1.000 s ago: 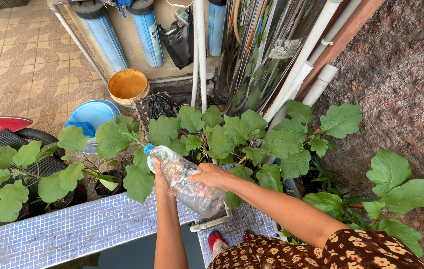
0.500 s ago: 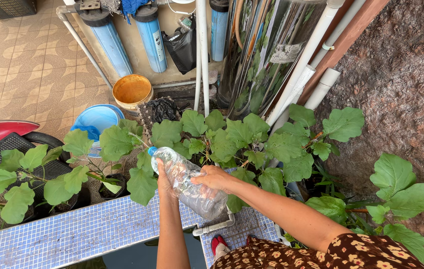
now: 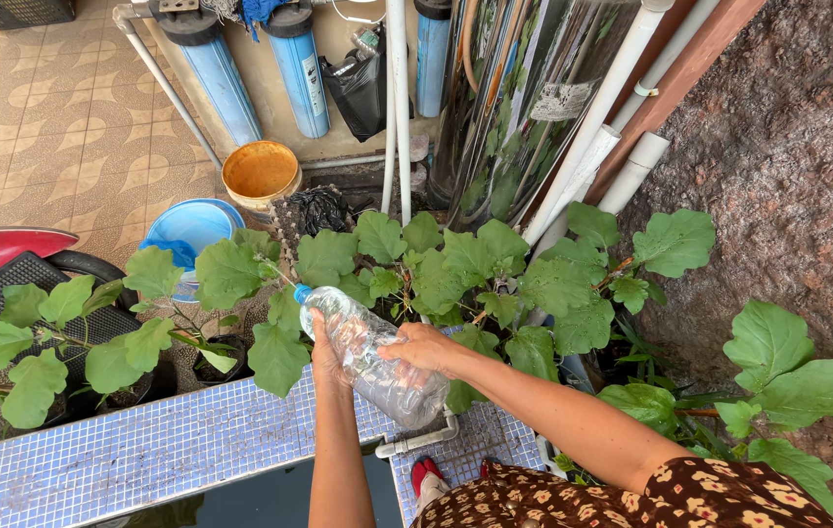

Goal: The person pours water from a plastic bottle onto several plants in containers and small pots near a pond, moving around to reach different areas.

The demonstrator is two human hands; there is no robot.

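Note:
A clear plastic bottle [image 3: 367,357] with a blue neck ring is tilted, its mouth pointing up-left toward the leaves of a potted plant [image 3: 270,337]. My left hand [image 3: 320,354] grips the bottle from below near its upper half. My right hand [image 3: 418,347] holds it from the top near its base. The bottle hangs over a blue mosaic-tiled ledge [image 3: 142,455]. Broad green leaves [image 3: 455,264] spread just beyond it. Whether water is coming out is not visible.
Black pots [image 3: 216,360] stand behind the ledge at left. A blue basin [image 3: 186,227], an orange bucket [image 3: 260,171], blue filter cylinders [image 3: 221,83] and white pipes [image 3: 399,108] lie beyond. A rough stone wall [image 3: 798,156] rises at right. Dark water lies below the ledge.
The view has shifted slightly and the bottle has moved a little right and down with both hands. The grip on the bottle is unchanged.

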